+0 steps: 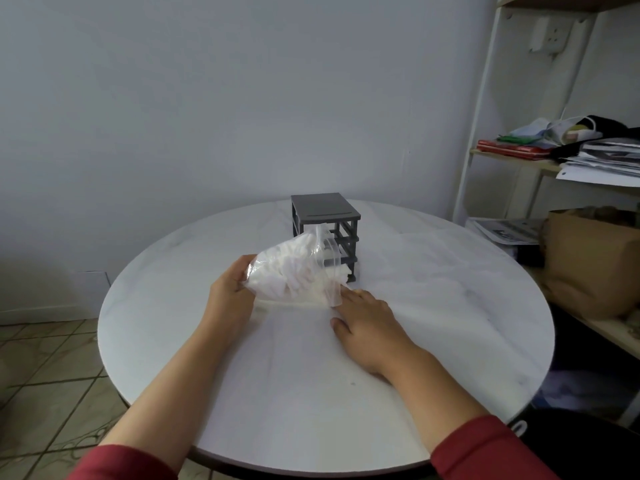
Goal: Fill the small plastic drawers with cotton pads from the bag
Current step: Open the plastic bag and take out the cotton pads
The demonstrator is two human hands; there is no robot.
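One round table, drawers, tiled floor

Only one camera is used, and it sits on the person's head, high over the near edge of the round white table, looking forward and down. It is close, so both arms come up from 6 o'clock, the left hand and the right hand sit near the middle of the picture, and the bag and the grey drawers lie just past them toward 12 o'clock. The wide lens also takes in the wall at 12 o'clock, the tiled floor at 8 o'clock and a shelf at 3 o'clock.
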